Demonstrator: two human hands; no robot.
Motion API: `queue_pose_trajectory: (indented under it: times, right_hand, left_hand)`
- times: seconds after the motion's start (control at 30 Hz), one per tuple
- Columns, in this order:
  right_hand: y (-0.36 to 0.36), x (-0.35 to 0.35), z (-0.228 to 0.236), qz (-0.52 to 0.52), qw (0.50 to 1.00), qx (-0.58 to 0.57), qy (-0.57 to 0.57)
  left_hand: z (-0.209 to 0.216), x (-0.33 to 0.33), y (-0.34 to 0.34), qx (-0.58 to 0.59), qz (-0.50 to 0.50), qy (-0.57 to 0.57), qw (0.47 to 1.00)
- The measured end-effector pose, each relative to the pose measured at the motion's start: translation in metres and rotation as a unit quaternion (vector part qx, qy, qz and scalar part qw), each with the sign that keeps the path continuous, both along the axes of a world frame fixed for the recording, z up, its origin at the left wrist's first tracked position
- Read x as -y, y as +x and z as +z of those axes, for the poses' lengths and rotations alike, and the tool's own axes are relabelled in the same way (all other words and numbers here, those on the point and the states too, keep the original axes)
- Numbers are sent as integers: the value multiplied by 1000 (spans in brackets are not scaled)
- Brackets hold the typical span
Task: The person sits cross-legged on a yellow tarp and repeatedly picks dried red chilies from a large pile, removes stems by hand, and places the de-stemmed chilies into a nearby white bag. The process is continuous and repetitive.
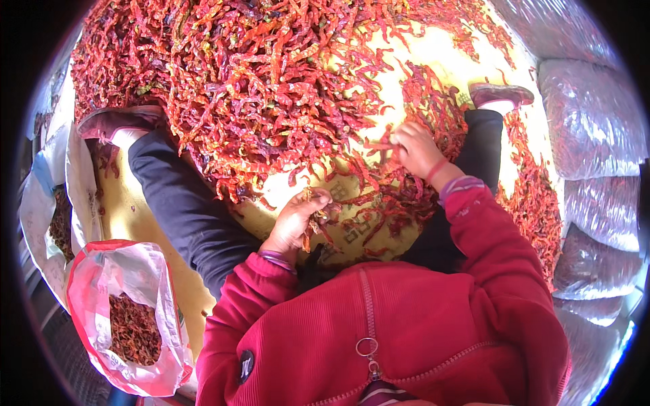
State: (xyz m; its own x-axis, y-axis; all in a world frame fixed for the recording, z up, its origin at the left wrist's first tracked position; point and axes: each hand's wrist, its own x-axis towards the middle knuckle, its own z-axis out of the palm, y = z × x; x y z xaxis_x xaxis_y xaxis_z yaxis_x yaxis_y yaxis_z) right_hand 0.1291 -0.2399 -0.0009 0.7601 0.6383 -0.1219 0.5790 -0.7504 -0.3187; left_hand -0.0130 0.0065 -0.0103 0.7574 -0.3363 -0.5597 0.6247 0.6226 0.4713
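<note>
Left hand (292, 220) curled round a small bunch of dried chillies (328, 218), right hand (420, 152) pinching a red chilli (378, 145) farther off; likely light, brittle, best held mid-pod.

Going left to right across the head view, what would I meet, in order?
Open red-rimmed bag, left hand holding a few dried peppers, right hand, the shoe on the right foot, stacked clear plastic bags.

Chili pile (257, 101) cut off @ top, jacket (311, 318) @ btm.
</note>
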Motion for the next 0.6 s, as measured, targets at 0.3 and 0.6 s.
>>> queue_pose_trajectory:
  times: [0.3, 0.6]
  right_hand:
    - [6, 12, 27, 3, 996, 26, 85]
    - [86, -77, -5, -96, 987, 50, 119]
  left_hand:
    - [-2, -1, -1, 8, 7, -29, 1000]
    - [3, 2, 0, -30, 23, -46, 998]
